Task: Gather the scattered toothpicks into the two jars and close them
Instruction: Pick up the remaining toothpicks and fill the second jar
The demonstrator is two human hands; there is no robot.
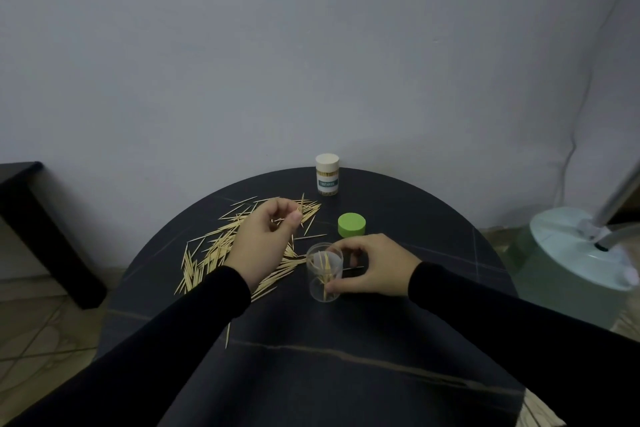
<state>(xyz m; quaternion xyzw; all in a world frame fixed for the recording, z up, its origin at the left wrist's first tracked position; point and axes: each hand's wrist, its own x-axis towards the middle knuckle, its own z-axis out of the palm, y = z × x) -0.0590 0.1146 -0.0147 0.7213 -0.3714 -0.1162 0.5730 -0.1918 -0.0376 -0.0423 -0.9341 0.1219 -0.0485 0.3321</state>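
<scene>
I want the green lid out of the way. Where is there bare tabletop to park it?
Bare table lies right of the green lid, beyond the right hand holding the clear jar. The near edge is also bare, bar one stray pick. The left is crowded: the toothpicks spread under the left hand.

A round dark tabletop [398,350] with thin pale lines across it stands against a plain grey wall [277,45]. Off its left edge, part of a black table [41,218] with a square leg stands on a tiled floor [38,333]. Off its right edge sits a pale green round base [568,253] with a metal pole rising from it, and a thin cable [575,135] runs down the wall above it.
</scene>
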